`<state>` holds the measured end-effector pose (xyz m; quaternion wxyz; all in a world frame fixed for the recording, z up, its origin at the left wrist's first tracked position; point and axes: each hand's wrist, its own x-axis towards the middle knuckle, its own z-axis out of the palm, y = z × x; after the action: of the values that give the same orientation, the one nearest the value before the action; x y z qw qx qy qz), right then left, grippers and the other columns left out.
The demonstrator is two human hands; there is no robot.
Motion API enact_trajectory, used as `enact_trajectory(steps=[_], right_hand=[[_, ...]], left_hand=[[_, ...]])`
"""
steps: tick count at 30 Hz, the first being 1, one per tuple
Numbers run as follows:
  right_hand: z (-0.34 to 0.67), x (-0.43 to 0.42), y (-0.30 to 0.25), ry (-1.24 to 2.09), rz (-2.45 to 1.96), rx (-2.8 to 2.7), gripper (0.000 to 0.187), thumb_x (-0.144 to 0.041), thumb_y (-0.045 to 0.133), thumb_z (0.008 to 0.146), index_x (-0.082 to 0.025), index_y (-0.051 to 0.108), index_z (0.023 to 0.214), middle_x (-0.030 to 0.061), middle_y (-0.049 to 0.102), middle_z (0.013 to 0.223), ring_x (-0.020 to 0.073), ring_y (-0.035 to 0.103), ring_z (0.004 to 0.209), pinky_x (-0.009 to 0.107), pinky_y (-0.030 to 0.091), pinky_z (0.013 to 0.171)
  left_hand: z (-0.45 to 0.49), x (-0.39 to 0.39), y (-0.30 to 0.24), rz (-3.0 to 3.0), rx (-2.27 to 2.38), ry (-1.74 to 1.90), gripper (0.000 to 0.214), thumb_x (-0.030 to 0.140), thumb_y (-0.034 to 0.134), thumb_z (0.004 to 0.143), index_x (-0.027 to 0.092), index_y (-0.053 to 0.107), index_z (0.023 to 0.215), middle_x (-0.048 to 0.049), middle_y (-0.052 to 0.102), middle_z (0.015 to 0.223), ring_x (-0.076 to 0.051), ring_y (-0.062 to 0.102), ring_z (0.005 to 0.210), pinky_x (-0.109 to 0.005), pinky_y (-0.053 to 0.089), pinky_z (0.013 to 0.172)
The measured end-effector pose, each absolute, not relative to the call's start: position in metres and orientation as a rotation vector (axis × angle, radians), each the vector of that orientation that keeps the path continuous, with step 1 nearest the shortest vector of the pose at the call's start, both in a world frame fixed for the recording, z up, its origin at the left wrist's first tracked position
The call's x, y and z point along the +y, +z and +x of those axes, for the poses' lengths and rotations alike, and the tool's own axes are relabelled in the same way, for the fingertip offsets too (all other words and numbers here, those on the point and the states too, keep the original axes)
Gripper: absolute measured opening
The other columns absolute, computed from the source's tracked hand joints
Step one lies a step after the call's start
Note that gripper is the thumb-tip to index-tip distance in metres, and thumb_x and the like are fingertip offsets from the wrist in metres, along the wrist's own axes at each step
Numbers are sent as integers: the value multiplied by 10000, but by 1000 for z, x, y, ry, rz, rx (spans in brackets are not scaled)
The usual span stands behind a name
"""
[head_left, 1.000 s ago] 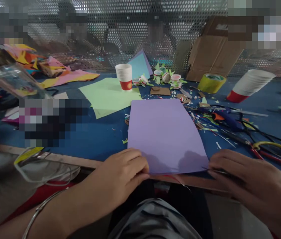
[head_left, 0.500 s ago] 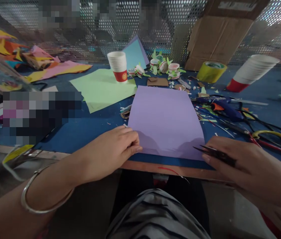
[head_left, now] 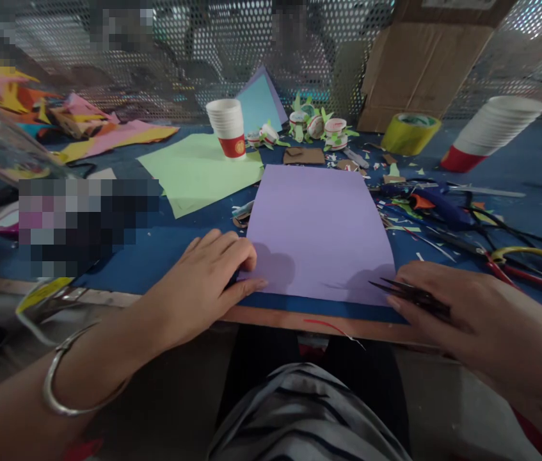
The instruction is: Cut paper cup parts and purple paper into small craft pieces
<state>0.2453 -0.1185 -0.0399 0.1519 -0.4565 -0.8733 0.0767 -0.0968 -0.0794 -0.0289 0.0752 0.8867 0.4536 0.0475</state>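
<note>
A sheet of purple paper (head_left: 321, 218) lies flat on the blue tabletop in front of me, its near edge close to the table's edge. At its near left corner is my left hand (head_left: 217, 269), with the thumb resting on the paper, the fingers bent and a gap between thumb and forefinger. My right hand (head_left: 453, 307) is closed around dark, pointed tweezers (head_left: 407, 293) at the near right corner. Their two slim tips are slightly apart over the paper. Part of the tweezers is hidden in the hand.
Light green paper (head_left: 194, 166) lies under a stack of paper cups (head_left: 227, 128). Yellow tape (head_left: 409, 134), a tilted cup stack (head_left: 491, 134), a blue glue gun (head_left: 448, 205) and scissors (head_left: 515, 262) are rightward. Small paper-and-cup figures (head_left: 316, 125) stand behind, among scraps.
My left hand has shifted slightly left and away from me, and its thumb and forefinger have parted. The right hand still holds the tweezers in nearly the same place.
</note>
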Motion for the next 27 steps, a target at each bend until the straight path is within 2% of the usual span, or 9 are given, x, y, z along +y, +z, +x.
enact_trajectory(steps=[3,5,8,10,12,14,16,18,27], right_hand=[[246,-119,-42,327,-1341,-2473,165,-308,485,994,-234,579,881,19,623,783,132,610,616,249,459,497],[248,-120,-45,350,-1371,-2437,196,-349,487,1000,-234,575,868,21,619,774,141,603,623,263,455,512],[250,-123,-47,388,-1457,-2385,259,-424,482,1015,-230,566,865,9,623,774,136,592,634,266,457,543],[252,-125,-45,416,-1517,-2353,271,-455,480,1021,-229,571,901,-5,635,785,120,586,620,254,452,544],[253,-128,-42,432,-1550,-2338,263,-455,474,1026,-229,578,938,-14,643,786,108,582,602,241,441,529],[256,-130,-41,423,-1561,-2335,241,-431,470,1029,-232,585,956,-16,652,800,107,597,620,235,450,541],[260,-133,-41,375,-1559,-2334,202,-413,493,1019,-240,594,991,-11,668,856,117,627,679,236,469,569],[265,-136,-44,313,-1545,-2340,181,-412,532,999,-249,600,1036,-1,678,925,135,647,740,246,487,599],[276,-148,-53,183,-1532,-2404,267,-439,522,1000,-262,594,1186,51,664,1066,213,674,884,325,527,702]], left_hand=[[-91,-90,-30,2877,1330,301,249,331,528,993,231,597,1210,-109,590,1157,-294,484,1029,-459,389,869],[-79,-97,-29,3023,1114,277,360,193,439,1018,273,549,1351,-110,567,1295,-307,462,1157,-471,391,937],[-54,-102,-30,3015,696,216,418,139,360,1032,170,482,1430,-120,537,1426,-265,469,1242,-418,409,1033],[-36,-101,-30,2922,683,240,457,158,383,1032,132,406,1487,-129,576,1370,-248,515,1180,-402,440,1015],[-22,-96,-29,2820,764,312,450,286,439,1035,127,450,1456,-125,634,1220,-254,558,1076,-404,480,932],[-12,-88,-27,2712,818,330,357,351,492,1016,150,598,1292,-99,652,1092,-244,584,993,-377,492,848],[-7,-79,-26,2615,822,296,212,290,513,1008,166,669,1080,-70,658,1021,-216,601,945,-340,480,802],[-6,-72,-27,2539,815,275,159,233,513,1002,172,653,958,-47,663,988,-190,607,912,-315,460,771],[-10,-63,-30,2427,783,252,102,231,525,991,203,602,929,10,628,948,-148,573,857,-279,415,734]])
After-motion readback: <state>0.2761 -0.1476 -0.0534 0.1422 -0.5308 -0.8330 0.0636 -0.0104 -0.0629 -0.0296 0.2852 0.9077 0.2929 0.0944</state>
